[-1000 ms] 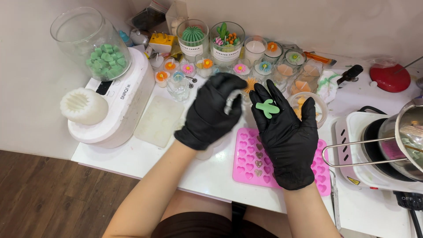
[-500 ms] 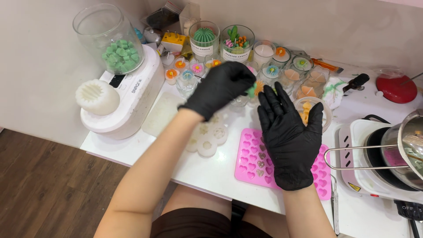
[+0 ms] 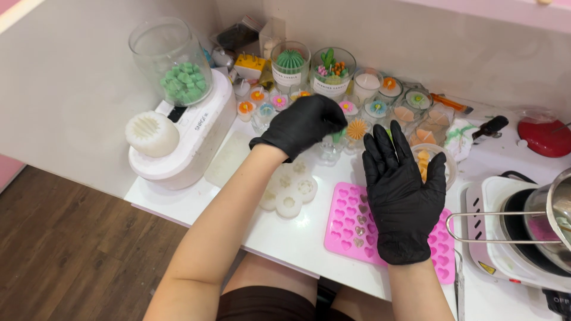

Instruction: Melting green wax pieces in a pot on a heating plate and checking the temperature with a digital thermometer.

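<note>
My left hand (image 3: 303, 122), in a black glove, pinches a small green cactus-shaped wax piece (image 3: 338, 137) just above a small clear glass (image 3: 327, 153) near the back of the white table (image 3: 178, 202). My right hand (image 3: 401, 190), also gloved in black, is held flat with the palm up and fingers spread, holding nothing. It hovers over a pink heart-shaped silicone mould (image 3: 348, 229). A white flower-shaped mould (image 3: 291, 193) lies under my left forearm.
A white appliance (image 3: 190, 137) at the left carries a glass jar of green wax pieces (image 3: 178, 77). Candle jars (image 3: 289, 65) and small flower candles line the back. A bowl of orange pieces (image 3: 431, 163), a red lid (image 3: 544, 138) and a hot plate with a pot (image 3: 523, 238) stand at the right.
The green cactus piece lay on my right palm; my left hand picked it off and carried it back toward the small glass. My right palm is now bare.
</note>
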